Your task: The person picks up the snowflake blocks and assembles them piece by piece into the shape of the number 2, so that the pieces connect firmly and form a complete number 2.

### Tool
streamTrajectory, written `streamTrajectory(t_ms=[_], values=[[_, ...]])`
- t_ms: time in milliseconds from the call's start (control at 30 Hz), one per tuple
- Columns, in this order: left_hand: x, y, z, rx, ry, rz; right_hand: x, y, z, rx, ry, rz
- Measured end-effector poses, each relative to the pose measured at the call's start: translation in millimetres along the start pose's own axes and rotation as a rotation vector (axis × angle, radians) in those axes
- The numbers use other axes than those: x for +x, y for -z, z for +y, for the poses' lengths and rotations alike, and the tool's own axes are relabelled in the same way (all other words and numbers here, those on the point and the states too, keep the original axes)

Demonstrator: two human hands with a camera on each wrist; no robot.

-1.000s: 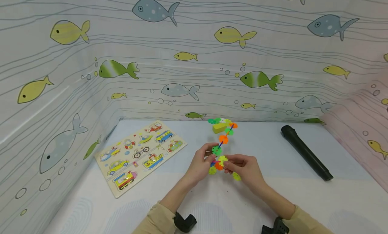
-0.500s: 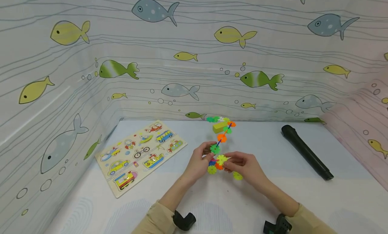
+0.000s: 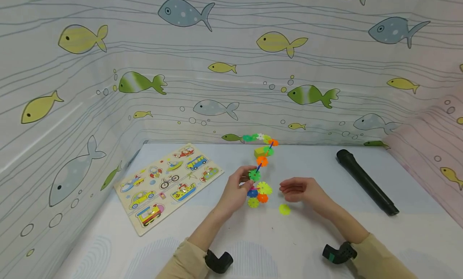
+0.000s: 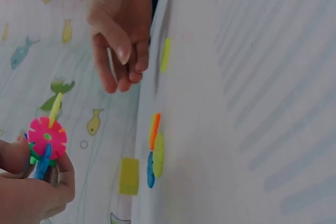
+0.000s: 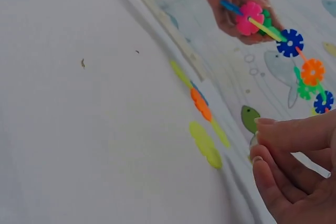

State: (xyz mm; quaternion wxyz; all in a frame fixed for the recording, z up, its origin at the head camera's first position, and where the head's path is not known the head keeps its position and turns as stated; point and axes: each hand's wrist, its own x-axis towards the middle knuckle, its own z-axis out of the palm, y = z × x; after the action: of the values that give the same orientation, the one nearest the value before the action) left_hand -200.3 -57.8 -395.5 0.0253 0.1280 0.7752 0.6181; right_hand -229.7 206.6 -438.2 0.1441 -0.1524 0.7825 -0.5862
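My left hand (image 3: 234, 195) pinches the near end of a chain of interlocking flower-shaped plastic discs (image 3: 262, 161). The chain leans up and away, curving left at its far end. At the held end, a pink disc (image 4: 47, 137) carries a yellow disc (image 4: 55, 109) and a blue one (image 4: 44, 161). My right hand (image 3: 307, 191) hovers to the right of the chain, fingers loosely bent and holding nothing. Below the chain lie loose discs: an orange disc (image 3: 263, 198), a yellow-green disc (image 3: 253, 202) and a blue one. Another yellow disc (image 3: 284, 209) lies apart, near my right fingers.
A wooden puzzle board (image 3: 168, 186) with vehicle pictures lies at the left. On the right is a long black microphone-shaped object (image 3: 365, 182). Behind the chain sits a yellow block (image 3: 259, 152). Fish-printed sheeting (image 3: 217, 86) walls the back and sides.
My right hand has let go of the yellow disc and drawn back to the right. That disc stays on the chain, which has shifted slightly left and up with my left hand's grip.
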Motion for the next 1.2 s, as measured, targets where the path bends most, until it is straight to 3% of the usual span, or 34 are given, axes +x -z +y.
streamTrajectory(t_ms=[233, 633, 967, 1200], values=[[-0.9, 1.2, 1.5, -0.003, 0.01, 0.003, -0.5, 3.4, 3.7, -0.08, -0.005, -0.039], [0.7, 0.2, -1.9, 0.005, 0.023, 0.003, -1.6, -10.1, 0.2, -0.428, 0.08, -0.138], [-0.1, -1.0, -0.1, -0.005, 0.02, -0.011, -4.9, -19.7, -4.2, -0.578, 0.16, -0.012], [-1.4, -1.9, -0.8, 0.001, 0.01, -0.021, -6.5, -23.5, -5.6, -0.583, 0.158, -0.009]])
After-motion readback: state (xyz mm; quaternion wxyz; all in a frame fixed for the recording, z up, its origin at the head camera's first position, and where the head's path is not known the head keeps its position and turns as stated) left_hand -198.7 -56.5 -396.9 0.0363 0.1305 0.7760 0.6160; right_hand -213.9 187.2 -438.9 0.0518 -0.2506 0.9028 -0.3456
